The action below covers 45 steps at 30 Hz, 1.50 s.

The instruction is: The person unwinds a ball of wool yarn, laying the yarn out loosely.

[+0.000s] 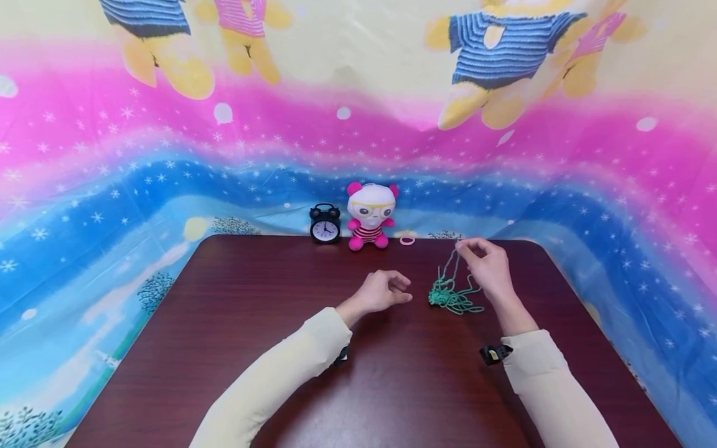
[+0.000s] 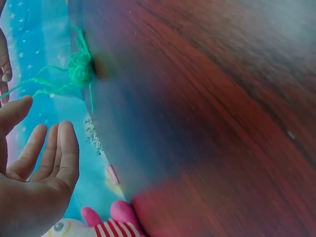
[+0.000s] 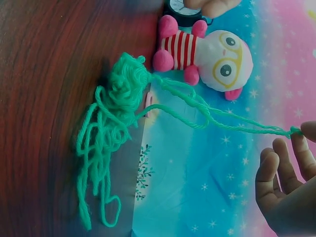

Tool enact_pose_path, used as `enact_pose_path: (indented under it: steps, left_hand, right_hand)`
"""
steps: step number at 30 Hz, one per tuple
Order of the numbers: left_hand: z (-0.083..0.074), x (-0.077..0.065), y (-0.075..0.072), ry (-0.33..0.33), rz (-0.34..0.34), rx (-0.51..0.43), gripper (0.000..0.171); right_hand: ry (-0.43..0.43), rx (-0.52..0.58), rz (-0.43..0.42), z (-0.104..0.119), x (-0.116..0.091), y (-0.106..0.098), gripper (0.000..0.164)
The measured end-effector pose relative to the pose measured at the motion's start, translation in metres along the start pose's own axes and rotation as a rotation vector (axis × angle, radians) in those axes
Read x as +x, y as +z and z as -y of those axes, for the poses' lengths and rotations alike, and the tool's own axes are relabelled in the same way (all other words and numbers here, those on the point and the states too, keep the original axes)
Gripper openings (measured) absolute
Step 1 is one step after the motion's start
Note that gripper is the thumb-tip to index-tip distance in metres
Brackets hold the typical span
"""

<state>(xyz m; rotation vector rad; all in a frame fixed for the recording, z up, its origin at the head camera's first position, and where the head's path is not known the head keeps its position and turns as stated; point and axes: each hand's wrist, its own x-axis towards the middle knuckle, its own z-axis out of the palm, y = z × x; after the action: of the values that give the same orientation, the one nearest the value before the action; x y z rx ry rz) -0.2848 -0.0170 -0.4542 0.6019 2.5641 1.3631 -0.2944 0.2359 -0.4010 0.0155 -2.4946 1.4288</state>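
Note:
A tangled bundle of green yarn (image 1: 445, 295) lies on the dark wooden table (image 1: 252, 348), right of the middle, with loose loops trailing from it. My right hand (image 1: 488, 264) pinches strands of the yarn between thumb and forefinger, drawing them up above the bundle. In the right wrist view the yarn (image 3: 123, 89) runs in thin strands to the pinching fingertips (image 3: 300, 143). Left of the bundle, my left hand (image 1: 382, 291) hovers with relaxed, slightly bent fingers and holds nothing. The left wrist view shows the left hand (image 2: 42, 173) apart from the yarn (image 2: 80, 69).
Along the back edge stand a black alarm clock (image 1: 325, 225) and a pink-and-white plush toy (image 1: 371, 218) with yellow glasses. A small pink ring (image 1: 407, 240) lies to the toy's right. A printed cloth (image 1: 347, 143) hangs behind the table.

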Motion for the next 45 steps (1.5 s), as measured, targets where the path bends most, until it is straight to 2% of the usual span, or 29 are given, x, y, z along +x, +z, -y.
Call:
enact_pose_path:
  steps: [17,25,32,38,45]
  left_hand:
    - [-0.012,0.024,0.034,-0.054,-0.017,0.112,0.039]
    - [-0.014,0.031,0.048,-0.092,-0.04,0.203,0.038]
    - [-0.017,0.036,0.054,-0.089,-0.066,0.273,0.038]
    - [-0.016,0.038,0.059,-0.118,-0.065,0.269,0.036]
    - [-0.013,0.041,0.065,-0.097,-0.066,0.29,0.039]
  right_hand:
    - [-0.021,-0.027,0.013,-0.002,-0.001,0.004,0.036]
    - [-0.019,-0.014,0.044,-0.001,-0.003,0.004,0.04]
    - [-0.016,0.006,0.051,0.002,-0.004,0.003,0.039]
    - [-0.012,0.004,0.056,0.002,-0.004,0.003,0.044]
    - [-0.005,0.009,0.063,0.002,-0.006,0.003,0.041]
